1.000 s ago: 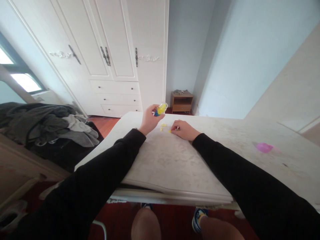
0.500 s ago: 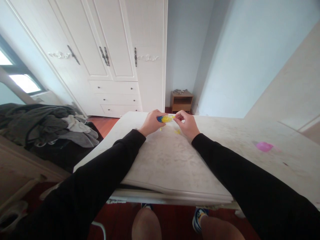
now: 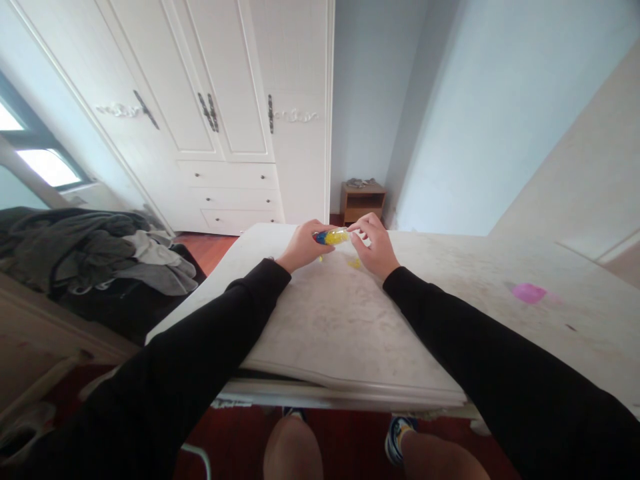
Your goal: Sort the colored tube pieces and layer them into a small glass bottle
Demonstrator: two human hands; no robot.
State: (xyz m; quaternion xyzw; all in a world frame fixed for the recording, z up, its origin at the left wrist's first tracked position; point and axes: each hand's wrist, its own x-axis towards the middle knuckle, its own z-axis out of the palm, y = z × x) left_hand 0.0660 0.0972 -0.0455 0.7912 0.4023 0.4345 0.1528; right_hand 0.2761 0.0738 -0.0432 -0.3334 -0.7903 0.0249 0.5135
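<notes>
My left hand (image 3: 306, 245) is wrapped round a small clear bottle (image 3: 337, 235) lying sideways above the table. Its contents show blue and yellow, with some red near my palm. The bottle's clear end points toward my right hand (image 3: 374, 247). There my thumb and forefinger are a little apart, close to that end; whether they touch it I cannot make out. Some small yellow bits (image 3: 355, 264) lie on the table below my right hand. Another yellow piece (image 3: 321, 259) sits under my left hand.
The pale, stained table (image 3: 345, 320) extends to the right, where a pink object like a balloon (image 3: 529, 293) lies. Beyond the table stand a white wardrobe (image 3: 235, 127) and a small wooden cabinet (image 3: 363, 201). At left is a heap of dark and grey clothes (image 3: 100, 253).
My right fingers have loosened from their pinch at the bottle's end and lifted slightly. The bottle has turned a little in my left hand, and red now shows near the palm.
</notes>
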